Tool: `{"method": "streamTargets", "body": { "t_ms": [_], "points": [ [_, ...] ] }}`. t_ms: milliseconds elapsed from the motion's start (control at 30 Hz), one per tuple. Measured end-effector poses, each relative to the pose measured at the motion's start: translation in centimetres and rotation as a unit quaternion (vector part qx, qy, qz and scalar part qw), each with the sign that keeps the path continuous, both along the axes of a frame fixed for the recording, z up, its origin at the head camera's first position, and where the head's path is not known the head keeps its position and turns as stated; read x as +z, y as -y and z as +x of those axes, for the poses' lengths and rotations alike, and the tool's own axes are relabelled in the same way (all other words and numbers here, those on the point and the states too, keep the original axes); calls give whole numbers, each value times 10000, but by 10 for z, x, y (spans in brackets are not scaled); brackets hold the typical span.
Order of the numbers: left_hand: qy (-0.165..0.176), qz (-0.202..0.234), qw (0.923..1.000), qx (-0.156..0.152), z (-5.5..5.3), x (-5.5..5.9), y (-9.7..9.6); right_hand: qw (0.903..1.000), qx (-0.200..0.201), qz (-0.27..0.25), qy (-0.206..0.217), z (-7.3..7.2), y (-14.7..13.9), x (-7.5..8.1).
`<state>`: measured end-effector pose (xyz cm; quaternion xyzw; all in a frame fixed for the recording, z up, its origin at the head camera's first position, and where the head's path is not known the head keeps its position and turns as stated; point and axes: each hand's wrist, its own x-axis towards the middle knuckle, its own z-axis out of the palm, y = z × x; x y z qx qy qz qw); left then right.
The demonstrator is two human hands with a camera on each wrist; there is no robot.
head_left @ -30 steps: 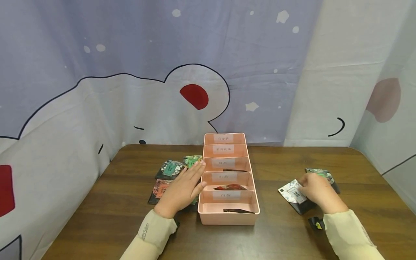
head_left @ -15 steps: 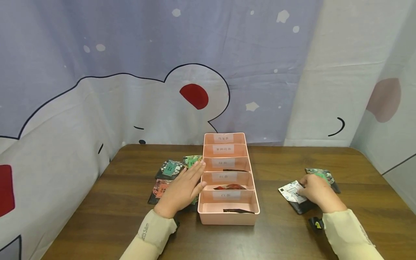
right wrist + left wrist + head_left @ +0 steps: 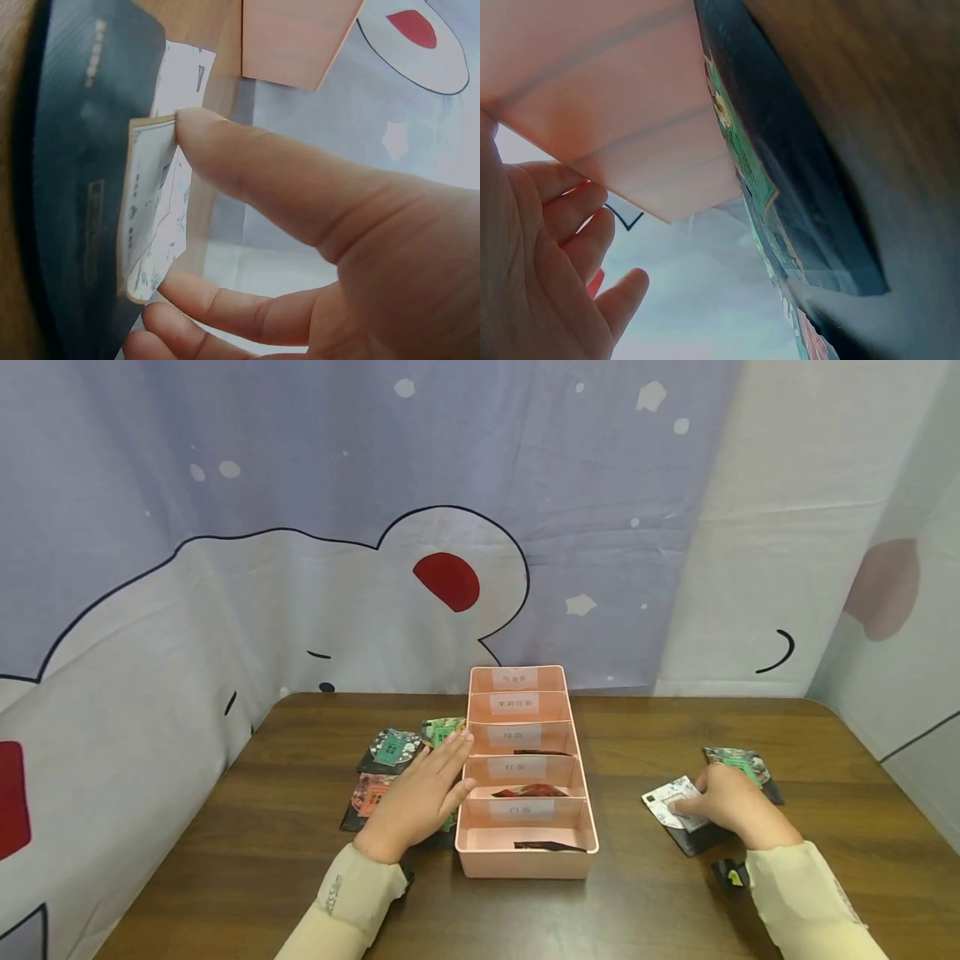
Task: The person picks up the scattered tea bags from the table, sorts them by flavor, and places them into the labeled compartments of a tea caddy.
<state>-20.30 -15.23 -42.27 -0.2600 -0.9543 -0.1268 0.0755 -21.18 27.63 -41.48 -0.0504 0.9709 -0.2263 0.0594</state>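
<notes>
On the right of the table, my right hand [image 3: 738, 806] bends over a black-and-white tea sachet [image 3: 672, 802]. In the right wrist view, the thumb presses on the white label [image 3: 154, 195] of this sachet, and the fingers curl at its edge. My left hand [image 3: 420, 793] lies with straight fingers along the left wall of the pink divided box [image 3: 525, 864]. Close by the left hand, a green-labelled sachet [image 3: 742, 142] is by the box wall in the left wrist view. Red and black sachets [image 3: 531, 791] are inside some compartments.
Left of the box are a teal-labelled sachet [image 3: 393, 749], an orange one [image 3: 367, 797] and a green one [image 3: 442, 729]. Beyond the right hand lies another green sachet [image 3: 750, 768]; a small black packet [image 3: 727, 874] is by the right sleeve. A patterned curtain [image 3: 360, 610] hangs behind the table.
My right thumb has slid further onto the white part of the black-and-white sachet, which has shifted very slightly. The left hand stays at the box.
</notes>
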Motion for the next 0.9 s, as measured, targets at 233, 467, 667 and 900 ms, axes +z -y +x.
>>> {"method": "streamTargets", "body": {
  "t_ms": [233, 467, 667, 900],
  "points": [
    [-19, 41, 10000, -12, 0, 0, 0, 9998, -59, -197, 85, -1, 0, 2],
    [8, 28, 10000, -1, 1, 1, 0, 9996, -119, -248, 62, -3, -3, 3],
    [-6, 83, 10000, -21, 0, 1, 0, 9993, -76, -363, 87, -8, -6, 1],
    [40, 51, 10000, -4, 0, 1, 0, 9973, -131, -723, -63, -7, -7, 2]
  ]
}}
